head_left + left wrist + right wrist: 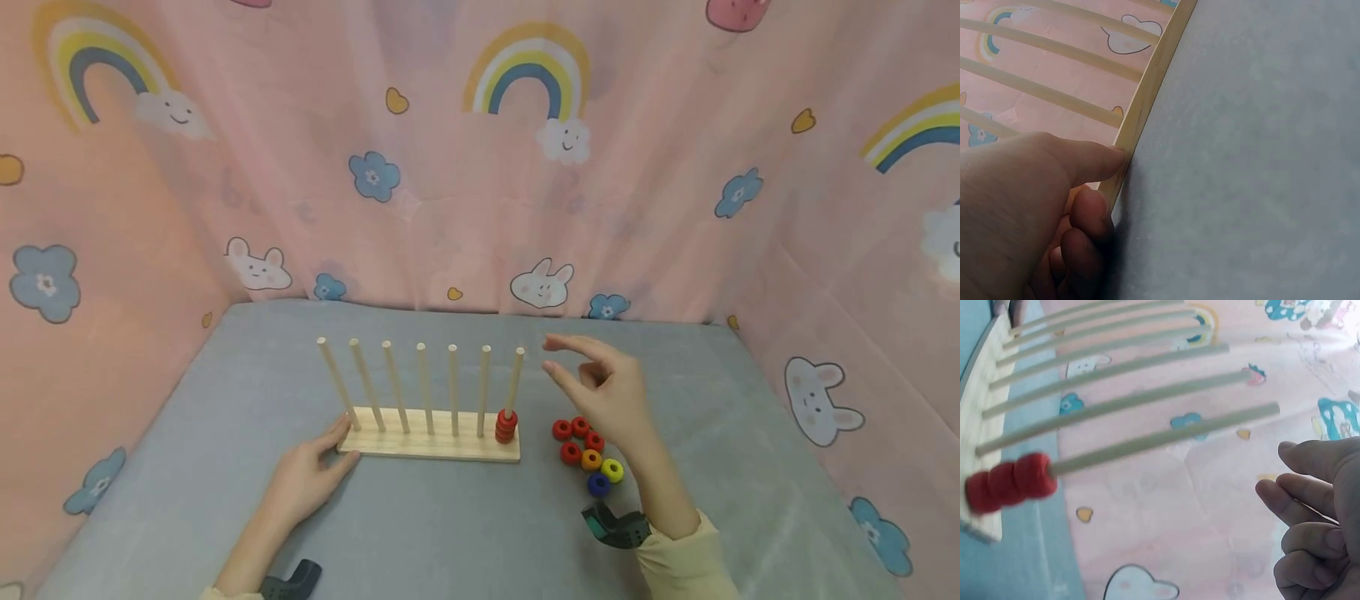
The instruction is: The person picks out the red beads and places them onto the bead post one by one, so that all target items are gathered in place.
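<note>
A wooden peg rack (427,446) stands on the table, with several upright pegs in one row. Three red beads (1013,481) are stacked at the bottom of its rightmost peg. My left hand (307,479) grips the left end of the base, its thumb on the front edge in the left wrist view. Just right of the rightmost peg's top, my right hand (603,387) is raised with thumb and index finger apart and nothing between them. Below it lie loose red beads (571,453), an orange bead (592,460), a yellow bead (612,471) and a blue bead (598,484).
A grey cloth (450,533) covers the table. Pink patterned curtains (450,233) enclose the back and both sides. Dark camera mounts are strapped to both wrists.
</note>
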Motion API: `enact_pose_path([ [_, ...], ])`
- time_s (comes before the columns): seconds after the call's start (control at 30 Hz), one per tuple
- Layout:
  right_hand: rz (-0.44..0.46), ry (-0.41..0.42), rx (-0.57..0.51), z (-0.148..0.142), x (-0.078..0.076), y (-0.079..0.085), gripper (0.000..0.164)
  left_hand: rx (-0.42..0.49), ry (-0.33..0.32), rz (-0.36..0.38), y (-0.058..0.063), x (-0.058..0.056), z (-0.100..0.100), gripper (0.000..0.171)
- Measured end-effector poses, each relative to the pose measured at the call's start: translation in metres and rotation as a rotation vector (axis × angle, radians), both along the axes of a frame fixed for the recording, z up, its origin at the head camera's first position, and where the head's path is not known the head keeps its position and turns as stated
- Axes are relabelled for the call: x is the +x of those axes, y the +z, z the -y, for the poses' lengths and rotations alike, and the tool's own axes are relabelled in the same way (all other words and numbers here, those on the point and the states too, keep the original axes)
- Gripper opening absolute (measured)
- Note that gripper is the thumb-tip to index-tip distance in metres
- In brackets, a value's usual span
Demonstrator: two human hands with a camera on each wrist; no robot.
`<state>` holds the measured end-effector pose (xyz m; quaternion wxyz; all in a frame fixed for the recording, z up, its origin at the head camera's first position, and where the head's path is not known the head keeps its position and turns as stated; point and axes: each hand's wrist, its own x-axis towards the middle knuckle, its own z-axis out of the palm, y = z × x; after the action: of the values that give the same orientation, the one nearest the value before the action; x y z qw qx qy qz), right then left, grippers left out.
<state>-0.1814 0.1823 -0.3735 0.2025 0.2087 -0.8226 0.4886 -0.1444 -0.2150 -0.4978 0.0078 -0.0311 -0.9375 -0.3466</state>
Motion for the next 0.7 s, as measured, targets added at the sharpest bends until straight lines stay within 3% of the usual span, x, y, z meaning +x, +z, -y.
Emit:
enact_pose_path([
  [0.2, 0.082, 0.007, -0.059, -0.032, 0.000, -0.009, 0.029, 0.003, 0.006, -0.009, 0.001, 0.000, 0.000, 0.062],
  [0.4, 0.199, -0.047, -0.021, -0.056, 0.005, -0.022, 0.024, 0.003, 0.004, -0.005, 0.001, 0.001, 0.000, 0.062],
  [0.7, 0.358, -0.070, -0.006, -0.086, 0.009, -0.065, 0.027, 0.004, 0.005, 0.004, 0.003, 0.001, -0.001, 0.062],
])
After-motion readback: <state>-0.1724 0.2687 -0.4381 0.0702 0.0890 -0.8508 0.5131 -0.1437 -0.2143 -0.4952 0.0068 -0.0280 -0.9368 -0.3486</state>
